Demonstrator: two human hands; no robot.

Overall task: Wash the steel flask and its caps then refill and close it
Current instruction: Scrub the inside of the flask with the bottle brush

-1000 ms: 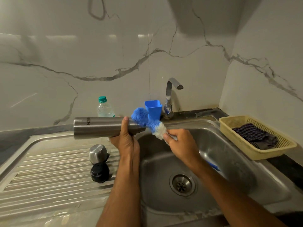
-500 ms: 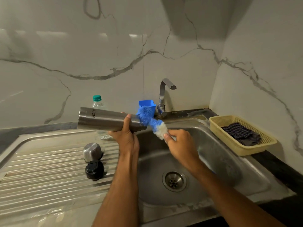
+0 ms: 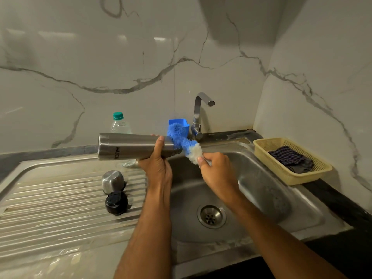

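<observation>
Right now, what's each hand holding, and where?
Left hand grips the flask near its neck. Right hand pinches the brush just below its bristles.

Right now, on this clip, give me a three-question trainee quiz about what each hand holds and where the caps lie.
1. True or false: the left hand holds the steel flask upright.
2. What does the right hand pinch? A bottle brush; B tap; C cloth.
3. Fill in: the steel cap and black cap sit on the ____.
Key: 1 false, it lies sideways; 2 A; 3 drainboard.
</observation>
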